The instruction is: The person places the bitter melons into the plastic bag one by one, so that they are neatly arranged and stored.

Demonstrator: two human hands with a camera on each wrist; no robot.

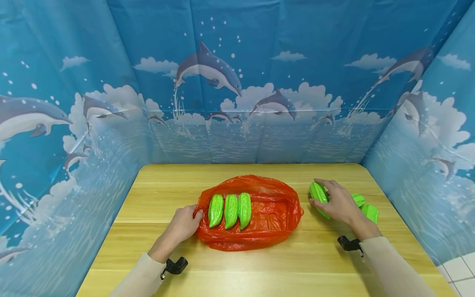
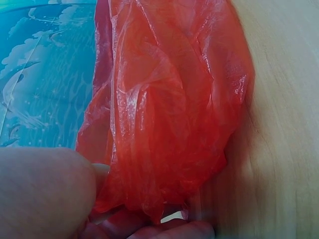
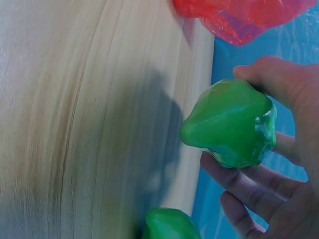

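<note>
Green star fruits (image 1: 231, 211) lie three abreast in a red bag (image 1: 269, 214) the left grip (image 1: 183, 224) pinches; the right grip (image 1: 338, 203) clasps a fourth fruit (image 1: 318, 193) toward the bench's (image 1: 267, 270) right edge.

The right hand (image 3: 306, 122) holds a green fruit (image 3: 229, 127) (good and glossy, that one), and a shadow (image 3: 162, 114) falls across the table (image 3: 75, 119). A second fruit (image 3: 170, 226) peeks in at the bottom edge, a red bag (image 3: 249, 19) at the top, blue cloth (image 3: 294, 45) behind.
</note>
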